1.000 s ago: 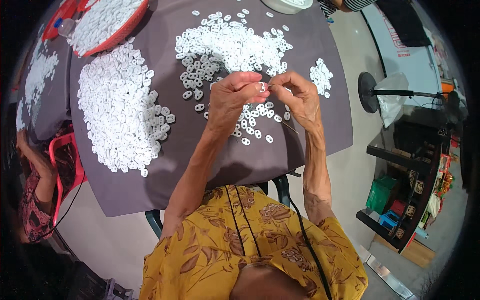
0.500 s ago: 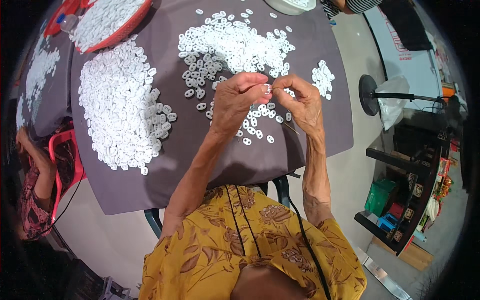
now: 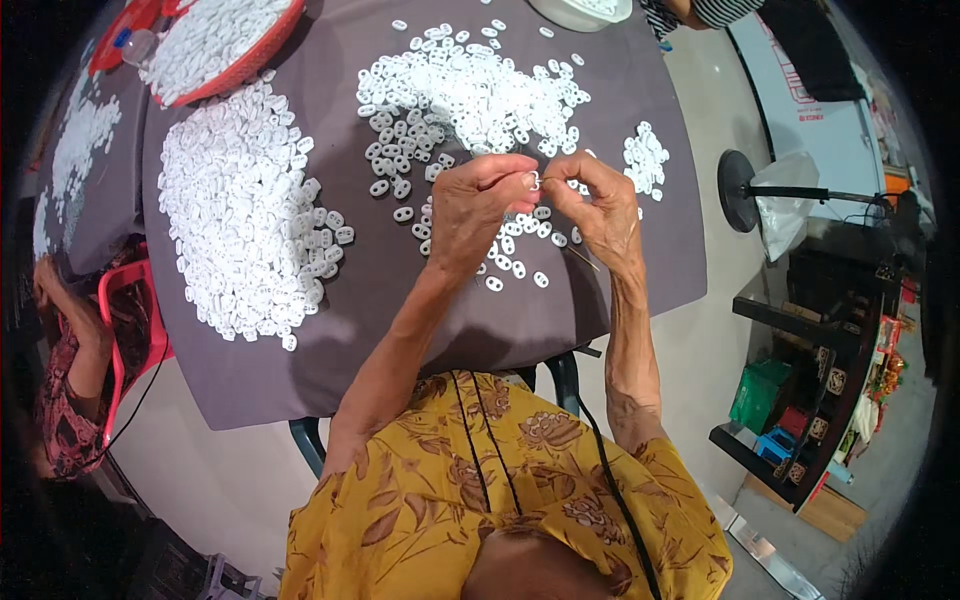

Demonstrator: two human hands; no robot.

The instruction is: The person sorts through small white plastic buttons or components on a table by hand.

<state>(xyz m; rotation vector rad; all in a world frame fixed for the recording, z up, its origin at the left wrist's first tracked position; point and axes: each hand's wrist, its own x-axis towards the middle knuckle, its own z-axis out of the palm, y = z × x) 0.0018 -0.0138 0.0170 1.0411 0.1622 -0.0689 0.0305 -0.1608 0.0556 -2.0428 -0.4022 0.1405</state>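
Note:
Between the thumb and fingers of my left hand (image 3: 468, 205) is a small white oval two-hole piece (image 3: 534, 181). My right hand (image 3: 608, 212) is pinched close against that piece from the right; what its fingertips hold is too small to make out. Both hands are raised over the near part of a loose pile of similar white pieces (image 3: 470, 90). A few scattered white pieces (image 3: 494, 283) lie on the table below my hands. Beside my right wrist a thin brass-coloured stick (image 3: 583, 259) rests on the cloth.
A grey-brown cloth covers the table (image 3: 390, 290). A large heap of white pieces (image 3: 235, 220) lies left, a small heap (image 3: 646, 158) right. A red basket (image 3: 250, 65) and white bowl (image 3: 590, 18) stand at the back. Another person's arm (image 3: 85, 340) shows far left.
Both hands stay nearly in place. The white piece at my fingertips has turned slightly, and the right fingers have shifted a little against it.

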